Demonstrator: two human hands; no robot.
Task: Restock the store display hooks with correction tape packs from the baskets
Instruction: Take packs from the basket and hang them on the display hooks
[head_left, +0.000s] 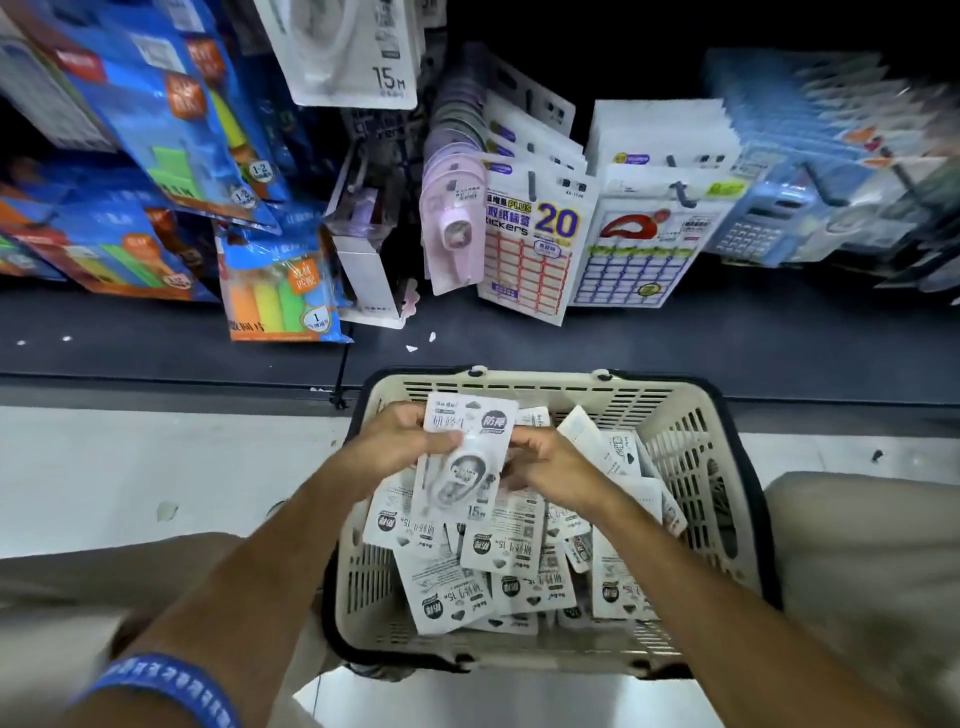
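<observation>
While our left hand (400, 447) and right hand (545, 457) pinch one correction tape pack (462, 457) (held upright), the basket (691, 447) sits below.

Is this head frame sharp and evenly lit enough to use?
Head view: pack between left hand and right hand is readable; basket sharp; upper-right hanging goods smear with blur; shelf back is near black; wide-angle bending at edges.

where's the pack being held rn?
Head view, centre frame: the correction tape pack is held upright between the left hand and right hand, just above the loose packs in the cream basket.
</observation>
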